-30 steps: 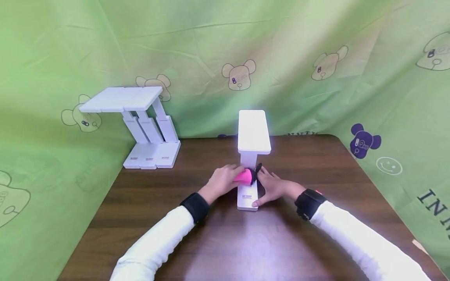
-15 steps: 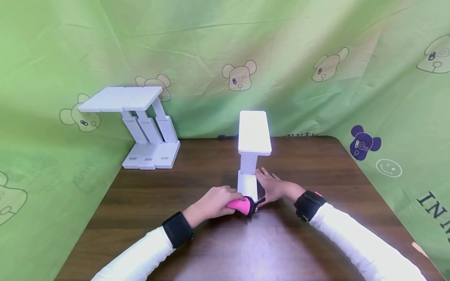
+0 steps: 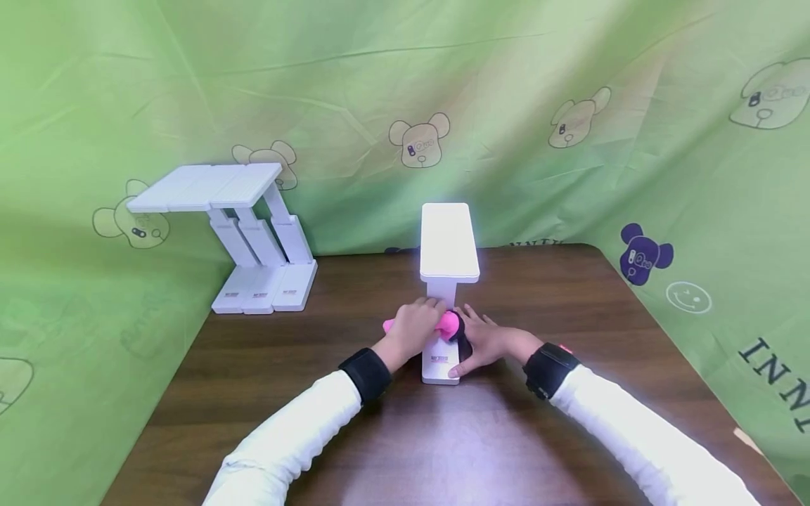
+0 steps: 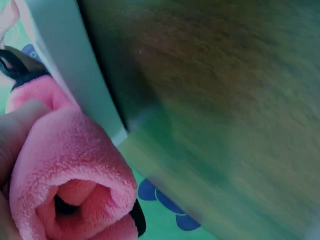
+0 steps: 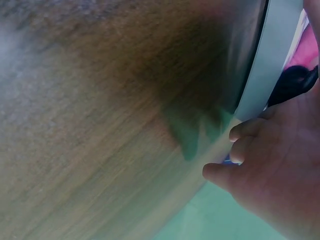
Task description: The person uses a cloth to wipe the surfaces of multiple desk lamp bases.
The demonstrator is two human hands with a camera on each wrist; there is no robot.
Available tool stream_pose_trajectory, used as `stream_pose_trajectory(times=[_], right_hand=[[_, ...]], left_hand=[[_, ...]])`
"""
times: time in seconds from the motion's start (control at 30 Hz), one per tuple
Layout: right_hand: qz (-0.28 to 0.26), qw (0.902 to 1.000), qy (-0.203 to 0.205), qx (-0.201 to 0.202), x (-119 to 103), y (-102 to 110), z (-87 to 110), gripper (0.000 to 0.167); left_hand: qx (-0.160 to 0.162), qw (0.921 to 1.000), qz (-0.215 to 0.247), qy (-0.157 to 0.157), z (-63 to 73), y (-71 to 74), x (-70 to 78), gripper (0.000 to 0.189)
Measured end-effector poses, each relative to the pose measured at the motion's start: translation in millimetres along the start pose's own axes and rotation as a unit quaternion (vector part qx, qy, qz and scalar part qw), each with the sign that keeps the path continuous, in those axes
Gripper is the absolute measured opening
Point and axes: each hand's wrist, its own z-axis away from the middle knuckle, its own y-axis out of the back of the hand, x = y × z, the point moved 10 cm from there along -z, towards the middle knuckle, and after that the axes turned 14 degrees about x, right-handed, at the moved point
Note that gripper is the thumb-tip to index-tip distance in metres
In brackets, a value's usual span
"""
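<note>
A white C-shaped stand [image 3: 448,239], with flat base, upright post and flat top panel, stands mid-table. On its base my left hand [image 3: 414,327] grips a pink cloth [image 4: 75,165] with black trim. The left wrist view shows that cloth as fuzzy and bunched into a hollow roll, with a black loop at one end. My right hand [image 3: 487,337] rests against the base's right side, fingers spread and thumb at its front corner. In the right wrist view its fingers [image 5: 247,132] touch the stand's edge. The cloth's underside is hidden.
Several matching white stands [image 3: 266,281] stand side by side at the back left. The brown wooden table [image 3: 354,436] reaches back to a green printed curtain [image 3: 342,91]. Both wrists wear black bands.
My left hand drew the cloth toward the base's front edge, then carried it back up near the post. The right hand stays at the base's side. The view shifts slightly.
</note>
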Motion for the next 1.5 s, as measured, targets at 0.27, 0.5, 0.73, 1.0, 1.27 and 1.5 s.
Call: stream_pose_trajectory(times=[0.27, 0.5, 0.73, 1.0, 1.27, 1.5], right_hand=[[0.025, 0.9997, 0.001, 0.0, 0.9, 5.4, -3.7, 0.13], [0.048, 0.9986, 0.021, -0.001, -1.9, 2.7, -3.9, 0.129], [0.004, 0.9997, -0.002, -0.025, -0.7, -3.5, 0.3, 0.13], [0.022, 0.9996, -0.011, -0.012, -0.7, -2.4, -6.0, 0.127], [0.006, 0.9998, -0.009, -0.017, -0.1, 3.8, -3.4, 0.13], [0.004, 0.9995, 0.026, -0.018, -3.8, -0.6, -1.1, 0.128]], left_hand=[[-0.021, 0.999, -0.008, -0.039, 22.7, 11.8, 15.1, 0.048], [-0.035, 0.9916, 0.109, -0.061, 65.4, 38.6, 20.8, 0.046], [-0.039, 0.9936, 0.103, -0.023, 49.8, 24.3, 6.8, 0.046], [-0.004, 0.9994, -0.024, 0.026, 7.5, -1.4, -14.7, 0.048], [-0.039, 0.9988, 0.029, 0.001, 31.9, 14.1, 7.1, 0.05], [-0.039, 0.9856, 0.164, 0.0, 69.0, 40.6, 16.1, 0.041]])
